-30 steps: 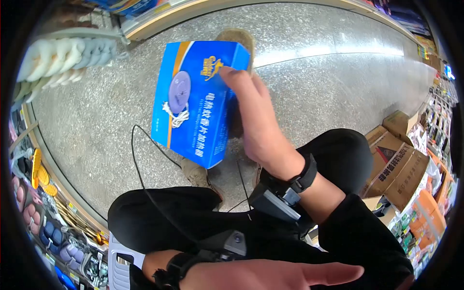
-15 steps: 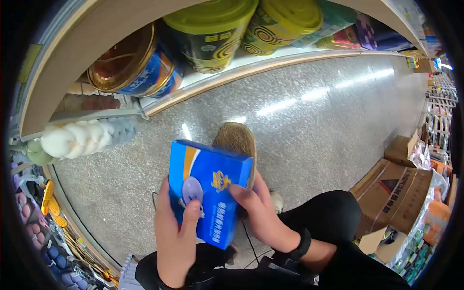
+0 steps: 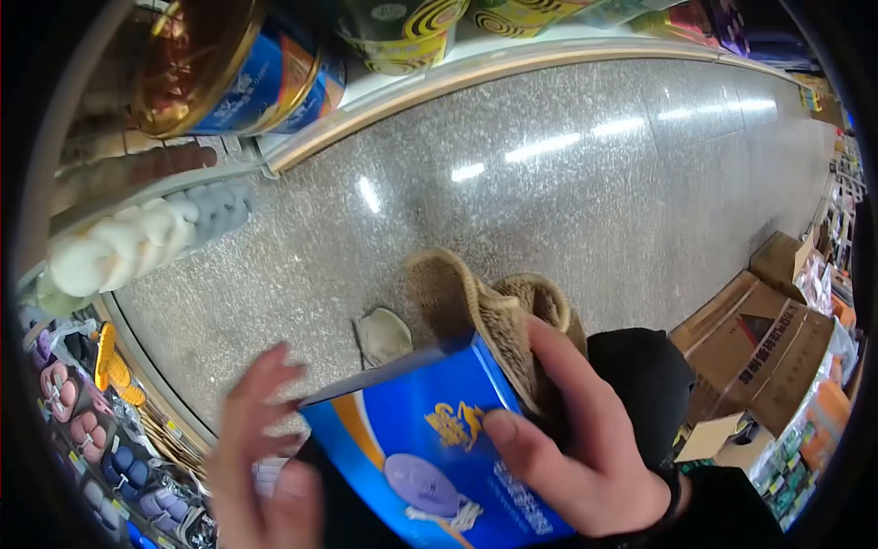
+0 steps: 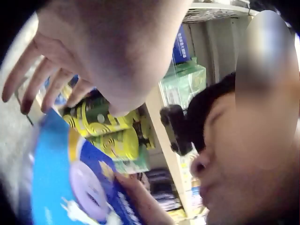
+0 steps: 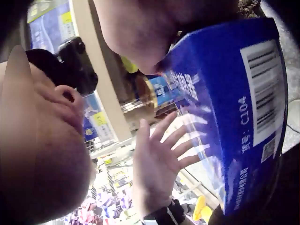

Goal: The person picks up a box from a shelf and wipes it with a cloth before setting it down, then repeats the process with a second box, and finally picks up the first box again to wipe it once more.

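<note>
A blue box (image 3: 430,439) printed with a purple round device and gold lettering is gripped by my right hand (image 3: 585,448), its thumb on the printed front. My left hand (image 3: 265,457), blurred, is spread beside the box's left side in the head view. Daylight between that hand and the box cannot be judged there. In the left wrist view the left hand's (image 4: 61,70) fingers are straight above the box (image 4: 70,187). The right wrist view shows the box's side with a barcode (image 5: 265,89), and the left hand (image 5: 159,159) open beyond it.
Shelves with tins (image 3: 238,82) and green-yellow tubs (image 3: 402,37) stand at the top. White fluffy goods (image 3: 119,247) hang at left, above slippers (image 3: 91,430). Cardboard boxes (image 3: 759,348) lie at right. Brown fuzzy footwear (image 3: 457,293) shows behind the box.
The left hand, which held the box half a second ago, has come off to the left with fingers spread. The box has moved lower and closer, still in the right hand.
</note>
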A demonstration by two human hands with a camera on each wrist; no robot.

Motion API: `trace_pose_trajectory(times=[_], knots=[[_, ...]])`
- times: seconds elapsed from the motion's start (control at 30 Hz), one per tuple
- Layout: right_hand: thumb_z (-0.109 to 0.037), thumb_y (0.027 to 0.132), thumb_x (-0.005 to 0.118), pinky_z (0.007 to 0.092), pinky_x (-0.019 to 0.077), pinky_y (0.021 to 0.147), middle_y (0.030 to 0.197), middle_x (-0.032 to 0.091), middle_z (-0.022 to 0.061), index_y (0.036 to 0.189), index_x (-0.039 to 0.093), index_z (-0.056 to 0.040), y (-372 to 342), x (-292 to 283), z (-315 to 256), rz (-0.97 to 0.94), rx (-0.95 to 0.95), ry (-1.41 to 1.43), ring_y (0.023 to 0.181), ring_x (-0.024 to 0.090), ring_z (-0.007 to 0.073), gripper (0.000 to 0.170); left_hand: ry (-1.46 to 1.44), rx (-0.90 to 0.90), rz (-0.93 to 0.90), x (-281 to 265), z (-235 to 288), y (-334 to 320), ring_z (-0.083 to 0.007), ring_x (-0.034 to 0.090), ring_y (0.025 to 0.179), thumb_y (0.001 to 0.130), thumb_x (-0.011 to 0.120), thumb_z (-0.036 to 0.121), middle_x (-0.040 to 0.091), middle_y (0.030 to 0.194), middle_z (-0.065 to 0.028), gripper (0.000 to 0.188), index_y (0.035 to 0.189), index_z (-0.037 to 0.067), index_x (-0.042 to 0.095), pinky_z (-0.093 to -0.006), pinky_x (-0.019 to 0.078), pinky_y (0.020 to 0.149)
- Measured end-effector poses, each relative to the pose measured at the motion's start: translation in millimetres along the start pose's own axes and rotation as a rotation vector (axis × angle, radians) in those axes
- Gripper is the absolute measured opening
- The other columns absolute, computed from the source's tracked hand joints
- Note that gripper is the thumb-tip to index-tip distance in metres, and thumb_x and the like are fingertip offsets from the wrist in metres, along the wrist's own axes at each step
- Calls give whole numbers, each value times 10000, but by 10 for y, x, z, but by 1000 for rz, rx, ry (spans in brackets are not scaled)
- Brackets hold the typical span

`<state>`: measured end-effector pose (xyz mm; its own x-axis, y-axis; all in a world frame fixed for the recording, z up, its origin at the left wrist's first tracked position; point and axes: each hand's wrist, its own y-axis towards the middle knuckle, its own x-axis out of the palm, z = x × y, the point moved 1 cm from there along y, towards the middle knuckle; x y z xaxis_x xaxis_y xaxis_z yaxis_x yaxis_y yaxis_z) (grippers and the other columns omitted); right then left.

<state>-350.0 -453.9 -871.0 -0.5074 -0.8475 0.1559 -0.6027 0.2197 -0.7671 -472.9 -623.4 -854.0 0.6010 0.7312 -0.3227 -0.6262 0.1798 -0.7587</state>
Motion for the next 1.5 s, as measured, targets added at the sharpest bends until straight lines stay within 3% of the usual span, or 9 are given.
trace_pose_trajectory(times=[0.13,0.2,0.3,0.43,0.67,0.83,0.97,1.17,1.5], knots=[[-162,975,531,287,394,1000,1269,548,117,1426,293,74,491,90,286,-95,151,129,1168,514,155,562,568,147,-97,125,-289,17,-306,519,1222,746,716,542,490,1345,-205,929,1411,-6,368,-434,475,961],[-156,983,508,293,394,1008,1303,528,133,1438,279,67,535,253,372,-99,139,130,1184,508,163,556,667,242,-155,33,-458,66,-442,560,1149,748,795,287,348,1369,-331,976,1451,-33,199,-454,471,979],[-177,987,481,303,377,1034,1366,478,165,1461,246,45,564,408,382,-308,-117,-44,1230,486,180,574,-97,90,-30,-127,-774,-30,-310,539,1185,812,743,130,409,1332,-265,902,1432,-47,113,-409,456,979],[-87,984,507,279,306,1075,1404,434,136,1457,260,58,563,714,353,-419,-135,75,1290,390,147,553,-185,102,141,-167,-910,-419,-186,526,1086,884,644,35,519,1209,-153,557,1346,-41,342,-312,422,957],[24,905,554,306,209,1130,1456,422,101,1447,338,5,614,1127,294,-465,-544,-41,1373,319,176,584,-617,276,342,-229,-1079,-497,-249,540,1137,840,689,63,457,1262,-214,721,1360,-55,204,-392,444,977],[-30,920,611,249,443,913,1246,537,54,1406,381,10,565,966,347,-313,-461,70,1082,521,105,540,-556,459,404,4,-943,-593,-217,548,1086,866,650,56,505,1179,-180,564,1272,-42,270,-367,459,928],[-19,913,609,267,467,901,1203,588,69,1370,409,-13,-12,810,-318,-279,-395,-52,1061,570,135,499,-254,544,349,-239,-574,-939,-362,672,819,876,677,246,629,973,-276,626,1256,-76,298,-421,528,720],[-54,914,596,281,450,948,1220,593,57,1372,412,-33,-1371,1010,-903,-176,-520,-299,1096,572,139,493,-16,733,259,-840,-214,-1975,-345,659,957,845,697,386,620,1108,-247,687,1272,-70,409,-411,523,808],[-145,937,616,257,452,931,1274,528,80,1454,333,-13,-2865,1453,-1552,-419,-479,-398,1111,536,160,604,-72,730,1023,-1363,360,-4149,-413,650,798,732,759,316,660,925,-234,578,1198,39,560,-461,533,698]])
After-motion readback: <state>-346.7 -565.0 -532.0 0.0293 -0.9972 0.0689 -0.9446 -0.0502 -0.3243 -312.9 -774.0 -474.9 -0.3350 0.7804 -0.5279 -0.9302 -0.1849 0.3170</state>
